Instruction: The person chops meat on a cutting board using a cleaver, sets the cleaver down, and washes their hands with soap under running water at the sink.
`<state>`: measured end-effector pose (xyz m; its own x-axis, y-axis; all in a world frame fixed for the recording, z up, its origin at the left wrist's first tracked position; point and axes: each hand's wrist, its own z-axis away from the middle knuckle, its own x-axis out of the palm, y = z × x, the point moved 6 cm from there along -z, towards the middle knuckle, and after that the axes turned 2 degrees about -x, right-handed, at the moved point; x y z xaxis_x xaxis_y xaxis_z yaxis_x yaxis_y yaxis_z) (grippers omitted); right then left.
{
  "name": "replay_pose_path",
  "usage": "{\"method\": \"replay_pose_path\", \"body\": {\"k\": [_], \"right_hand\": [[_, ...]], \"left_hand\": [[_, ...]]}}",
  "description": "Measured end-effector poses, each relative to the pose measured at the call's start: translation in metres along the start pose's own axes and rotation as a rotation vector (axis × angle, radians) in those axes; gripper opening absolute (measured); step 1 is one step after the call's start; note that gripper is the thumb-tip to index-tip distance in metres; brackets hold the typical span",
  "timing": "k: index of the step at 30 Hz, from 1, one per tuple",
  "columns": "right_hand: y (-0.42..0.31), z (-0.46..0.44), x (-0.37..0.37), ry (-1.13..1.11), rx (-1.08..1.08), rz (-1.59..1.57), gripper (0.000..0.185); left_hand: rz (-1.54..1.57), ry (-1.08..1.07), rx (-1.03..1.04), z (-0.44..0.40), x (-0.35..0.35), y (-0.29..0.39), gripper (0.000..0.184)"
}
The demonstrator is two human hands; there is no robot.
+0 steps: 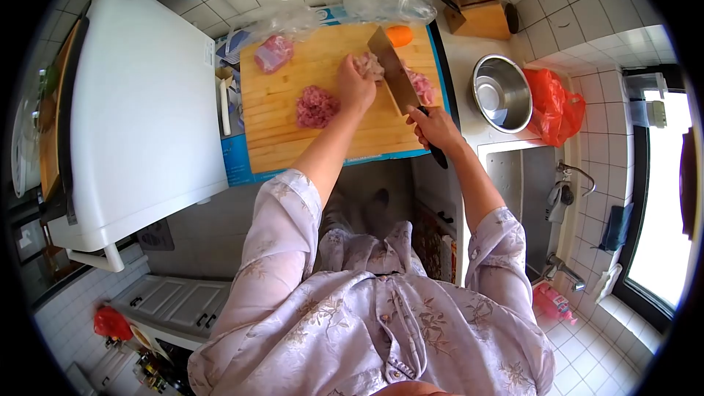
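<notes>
A wooden cutting board (286, 143) carries several portions of meat. My right hand (434, 128) is wrapped round the black handle of a cleaver (396, 73), whose wide blade slants across the board's right part. Just left of the blade, my left hand (356, 86) has its fingers on a pale pink piece of meat (369, 66). Right of the blade lies more cut meat (420, 86). A mound of chopped meat (317, 107) sits left of my left wrist, and a larger chunk (274, 53) rests at the upper left. An orange carrot piece (400, 35) lies near the blade's far end.
Clear plastic bags (389, 1) lie behind the board. A knife block (478, 18) stands at the back right. Nearer are a steel bowl (502, 93), a red plastic bag (555, 108) and a sink (519, 183). A white appliance (150, 103) borders the left side.
</notes>
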<state>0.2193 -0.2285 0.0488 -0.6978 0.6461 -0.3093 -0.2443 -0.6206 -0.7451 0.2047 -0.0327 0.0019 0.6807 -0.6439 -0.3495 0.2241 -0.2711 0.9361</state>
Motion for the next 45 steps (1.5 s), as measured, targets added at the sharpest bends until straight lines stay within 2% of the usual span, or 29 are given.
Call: {"method": "replay_pose_path", "body": {"k": [3, 6, 8, 14, 16, 17, 19, 22, 26, 28, 29, 31, 38, 40, 42, 44, 45], "right_hand": [[0.007, 0.005, 0.009, -0.108, 0.005, -0.051, 0.04], [0.021, 0.008, 0.021, -0.2, 0.004, -0.128, 0.042], [0.032, 0.014, 0.03, -0.225, 0.073, -0.303, 0.043], [0.061, 0.021, 0.05, -0.338, 0.124, -0.369, 0.047], [0.056, 0.022, 0.045, -0.199, 0.067, -0.132, 0.047], [0.053, 0.024, 0.048, -0.2, 0.067, -0.133, 0.047], [0.037, 0.028, 0.044, -0.084, -0.098, 0.111, 0.045], [0.034, 0.03, 0.049, -0.103, -0.019, 0.018, 0.04], [0.043, 0.028, 0.056, -0.177, -0.013, 0.092, 0.036], [0.04, 0.042, 0.053, 0.038, -0.242, 0.115, 0.045], [0.044, 0.044, 0.056, 0.036, -0.243, 0.116, 0.045], [0.046, 0.048, 0.059, 0.081, -0.319, 0.216, 0.059], [0.049, 0.04, 0.066, 0.02, -0.319, 0.232, 0.072], [0.049, 0.039, 0.065, 0.08, -0.395, 0.359, 0.074], [0.051, 0.04, 0.063, 0.066, -0.387, 0.348, 0.075], [0.047, 0.044, 0.06, 0.049, -0.382, 0.338, 0.076], [0.046, 0.047, 0.058, 0.022, -0.33, 0.346, 0.077]], "left_hand": [[-0.052, 0.04, 0.075, 0.005, 0.0, 0.005, 0.042], [0.054, 0.051, 0.1, 0.013, 0.003, 0.008, 0.039], [0.049, 0.101, 0.15, 0.022, 0.004, 0.008, 0.038], [0.108, 0.019, 0.092, 0.052, 0.01, 0.008, 0.044], [-0.054, 0.045, 0.203, 0.057, 0.012, 0.018, 0.047], [-0.054, 0.045, 0.204, 0.058, 0.013, 0.02, 0.047], [-0.089, 0.062, 0.296, 0.061, 0.016, 0.029, 0.047], [-0.101, 0.06, 0.291, 0.063, 0.018, 0.031, 0.047], [-0.123, 0.063, 0.263, 0.063, 0.021, 0.031, 0.048], [-0.177, 0.07, 0.221, 0.061, 0.023, 0.027, 0.049], [-0.178, 0.073, 0.219, 0.061, 0.023, 0.027, 0.049], [-0.131, 0.058, 0.22, 0.063, 0.023, 0.029, 0.05], [-0.167, -0.016, 0.21, 0.06, 0.02, 0.039, 0.05], [0.0, -0.043, 0.203, 0.057, 0.012, 0.047, 0.051], [0.015, -0.03, 0.138, 0.054, 0.0, 0.057, 0.048], [0.765, -0.173, -0.484, 0.056, -0.006, 0.055, 0.043], [0.789, -0.166, -0.503, 0.055, -0.011, 0.055, 0.042]]}}
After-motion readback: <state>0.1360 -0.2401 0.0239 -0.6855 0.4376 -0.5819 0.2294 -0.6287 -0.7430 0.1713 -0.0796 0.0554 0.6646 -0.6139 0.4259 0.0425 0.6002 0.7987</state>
